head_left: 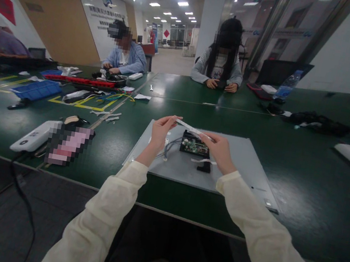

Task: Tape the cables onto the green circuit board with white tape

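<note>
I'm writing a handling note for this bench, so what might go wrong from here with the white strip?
The white strip is pinched between the left hand and right hand, so pulling them apart might crease or tear it. If it slips, it could fall onto the exposed circuit board below. The right hand might also snag the second pale strip near its wrist.

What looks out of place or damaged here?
Slightly untidy: small white pieces lie scattered on the table, left of the gray panel. Nothing looks plainly spilled. The white strip between left hand and right hand looks unbroken.
</note>
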{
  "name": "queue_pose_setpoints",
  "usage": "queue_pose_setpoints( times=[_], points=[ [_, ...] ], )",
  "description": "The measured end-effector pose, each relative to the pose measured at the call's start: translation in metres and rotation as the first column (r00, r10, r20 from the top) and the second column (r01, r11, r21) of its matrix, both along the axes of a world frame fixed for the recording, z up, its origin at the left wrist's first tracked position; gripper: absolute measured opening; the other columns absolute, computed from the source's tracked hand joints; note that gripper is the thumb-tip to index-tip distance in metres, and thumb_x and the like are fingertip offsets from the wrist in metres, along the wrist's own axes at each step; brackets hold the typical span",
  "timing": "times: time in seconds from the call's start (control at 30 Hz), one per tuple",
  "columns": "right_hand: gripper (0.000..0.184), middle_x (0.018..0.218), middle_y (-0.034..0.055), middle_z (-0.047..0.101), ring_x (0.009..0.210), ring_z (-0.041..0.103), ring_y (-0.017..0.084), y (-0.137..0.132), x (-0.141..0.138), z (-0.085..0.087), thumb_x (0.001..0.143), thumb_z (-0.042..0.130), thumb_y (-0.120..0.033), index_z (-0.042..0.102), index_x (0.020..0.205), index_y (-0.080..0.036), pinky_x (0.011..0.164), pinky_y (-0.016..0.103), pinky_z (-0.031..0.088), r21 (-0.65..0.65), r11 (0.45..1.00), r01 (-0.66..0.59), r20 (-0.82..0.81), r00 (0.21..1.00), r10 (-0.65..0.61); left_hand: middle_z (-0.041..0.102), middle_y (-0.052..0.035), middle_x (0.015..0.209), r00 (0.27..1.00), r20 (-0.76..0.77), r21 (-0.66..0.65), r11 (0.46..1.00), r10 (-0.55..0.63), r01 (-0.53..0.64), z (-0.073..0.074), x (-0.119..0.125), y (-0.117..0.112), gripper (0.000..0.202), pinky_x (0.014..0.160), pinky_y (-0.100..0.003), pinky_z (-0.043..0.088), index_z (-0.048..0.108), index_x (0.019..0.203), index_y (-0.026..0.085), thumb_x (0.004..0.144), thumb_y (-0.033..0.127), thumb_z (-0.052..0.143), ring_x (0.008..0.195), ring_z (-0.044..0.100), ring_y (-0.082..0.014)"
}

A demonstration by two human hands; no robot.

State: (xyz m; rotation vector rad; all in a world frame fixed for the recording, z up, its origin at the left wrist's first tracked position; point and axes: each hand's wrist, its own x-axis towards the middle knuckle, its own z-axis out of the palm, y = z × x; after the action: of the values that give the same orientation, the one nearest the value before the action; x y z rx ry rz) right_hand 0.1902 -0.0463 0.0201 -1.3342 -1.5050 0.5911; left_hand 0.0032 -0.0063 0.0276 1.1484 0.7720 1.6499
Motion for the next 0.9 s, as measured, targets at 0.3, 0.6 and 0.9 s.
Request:
queue_pose_setpoints(
  times=[0.3,0.6,0.9],
  points=[
    [0.040,0.077,0.0058,0.068,0.071,0.059,0.021,0.002,0.003,0.001,0.070,0.063,-0.049,0.073,0.088,-0.015,0.066,0.031,0.043,-0.034,0.999,-0.002,-0.076,0.997,0.000,0.070,-0.0075,0.090,0.999,0.022,-0.014,1.000,0.025,-0.025,0.004,-0.005,0.001,0.019,0.079,-0.028,0.048,0.070,0.076,0.016,0.070,0.034,0.067,0.083,0.063,-0.0146],
    [0.043,0.076,0.0064,0.066,0.065,0.055,0.018,0.002,0.004,0.000,0.069,0.063,-0.050,0.072,0.090,-0.014,0.060,0.029,0.040,-0.031,0.999,0.023,-0.074,0.997,-0.025,0.070,-0.0074,0.089,0.999,0.047,-0.021,1.000,0.012,-0.011,0.003,-0.006,0.002,0.021,0.073,-0.024,0.048,0.069,0.076,0.016,0.069,0.036,0.069,0.081,0.063,-0.0143],
    [0.043,0.060,0.0043,0.061,0.056,0.052,0.016,0.000,0.004,0.003,0.067,0.063,-0.052,0.073,0.082,-0.013,0.056,0.028,0.038,0.023,0.988,0.154,-0.052,0.987,-0.152,0.068,-0.0096,0.104,0.960,0.112,-0.162,0.949,-0.255,0.271,0.009,-0.013,0.000,0.050,0.075,-0.030,0.050,0.068,0.075,0.018,0.082,0.058,0.040,0.098,0.062,-0.0207]
  ],
)
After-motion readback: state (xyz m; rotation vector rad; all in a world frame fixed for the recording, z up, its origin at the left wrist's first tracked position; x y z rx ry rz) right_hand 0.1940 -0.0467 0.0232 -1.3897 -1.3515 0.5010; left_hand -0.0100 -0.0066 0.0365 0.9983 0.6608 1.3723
